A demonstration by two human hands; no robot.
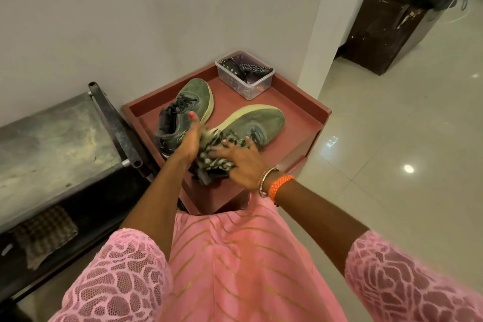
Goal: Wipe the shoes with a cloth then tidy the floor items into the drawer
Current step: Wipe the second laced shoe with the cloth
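The near shoe (251, 120), a grey-green trainer tipped on its side with its pale sole toward the far edge, lies along the near right part of the red-brown tray top (300, 104). A patterned cloth (213, 162) is bunched over its heel end by the near edge. The right hand (241, 162) lies on the cloth with fingers spread and nearly straight, pressing it down. The left hand (189, 138) holds the cloth and shoe from the left side, thumb stretched out; its other fingers are hidden. The second shoe (183, 112) stands upright toward the left edge. A clear plastic box (244, 77) sits in the far corner.
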